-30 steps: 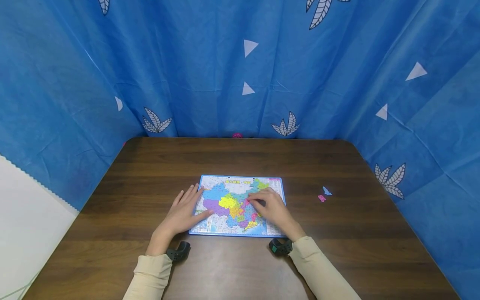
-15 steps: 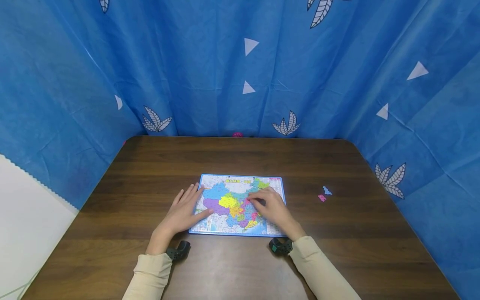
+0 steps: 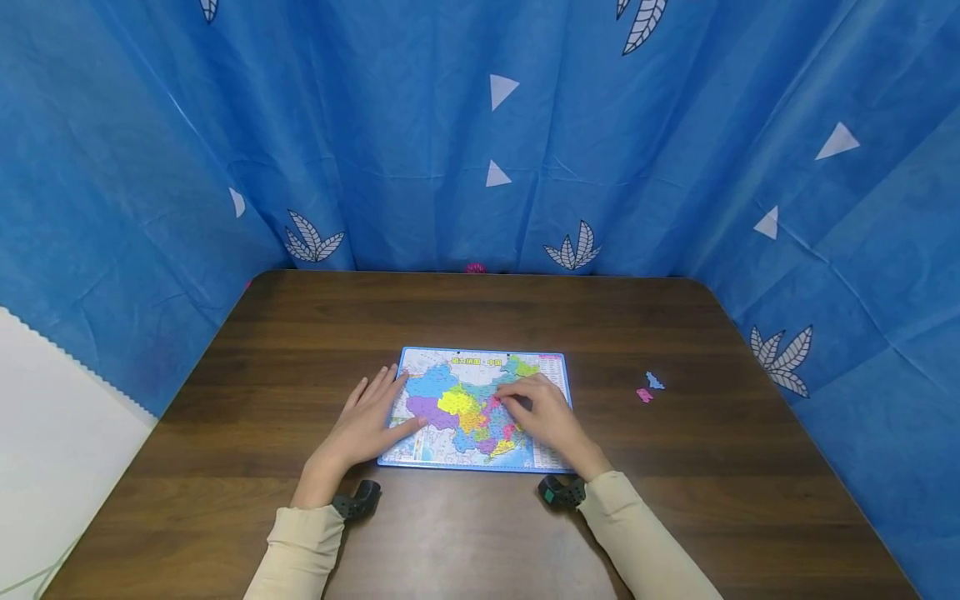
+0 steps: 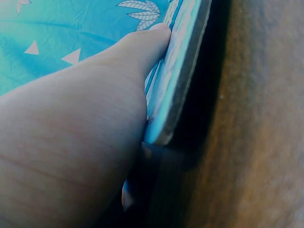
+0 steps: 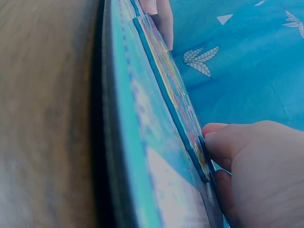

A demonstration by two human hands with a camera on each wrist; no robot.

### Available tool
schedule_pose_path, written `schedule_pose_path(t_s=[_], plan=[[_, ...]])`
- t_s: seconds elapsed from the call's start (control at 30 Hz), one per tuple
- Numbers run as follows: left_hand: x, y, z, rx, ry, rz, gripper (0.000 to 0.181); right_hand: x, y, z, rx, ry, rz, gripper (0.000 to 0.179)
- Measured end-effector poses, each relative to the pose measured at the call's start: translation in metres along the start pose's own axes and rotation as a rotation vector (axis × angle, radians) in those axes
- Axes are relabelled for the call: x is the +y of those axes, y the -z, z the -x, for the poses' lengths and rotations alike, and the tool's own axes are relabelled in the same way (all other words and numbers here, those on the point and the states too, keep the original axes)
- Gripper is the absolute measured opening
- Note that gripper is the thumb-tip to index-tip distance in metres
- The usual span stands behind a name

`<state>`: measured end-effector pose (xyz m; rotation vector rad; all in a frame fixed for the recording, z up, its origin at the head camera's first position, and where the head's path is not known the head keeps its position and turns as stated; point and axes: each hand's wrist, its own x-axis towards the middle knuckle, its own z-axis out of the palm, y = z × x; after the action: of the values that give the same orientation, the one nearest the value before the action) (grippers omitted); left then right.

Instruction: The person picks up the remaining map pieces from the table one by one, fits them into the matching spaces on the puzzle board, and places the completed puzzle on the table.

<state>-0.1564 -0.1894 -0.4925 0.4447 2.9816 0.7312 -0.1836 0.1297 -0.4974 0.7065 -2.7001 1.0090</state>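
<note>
Map puzzle board [image 3: 474, 375] is lying on table [image 3: 480, 312] under both hands, yellow Chinese title [image 3: 476, 362] ending "中国". Right hand [image 3: 543, 412] is arching over its right half, fingers pinching small piece [image 5: 202, 142] at the surface. Left hand [image 3: 367, 425] is resting flat across left edge, fingers spread, gripping nothing. Pink piece [image 3: 645, 395] and blue piece [image 3: 655, 381] are lying rightward.
</note>
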Motion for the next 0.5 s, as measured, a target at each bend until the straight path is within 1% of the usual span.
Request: schedule_pose_path(t_s=[0.23,0.5], plan=[[0.0001,0.0005,-0.0004,-0.004,0.004,0.0,0.094,-0.0016,0.0016,-0.0006,-0.007,0.005,0.005,0.018],[0.0012,0.001,-0.0002,-0.011,0.01,0.006,0.094,-0.0017,0.0022,-0.0015,-0.042,-0.038,0.002,0.018]])
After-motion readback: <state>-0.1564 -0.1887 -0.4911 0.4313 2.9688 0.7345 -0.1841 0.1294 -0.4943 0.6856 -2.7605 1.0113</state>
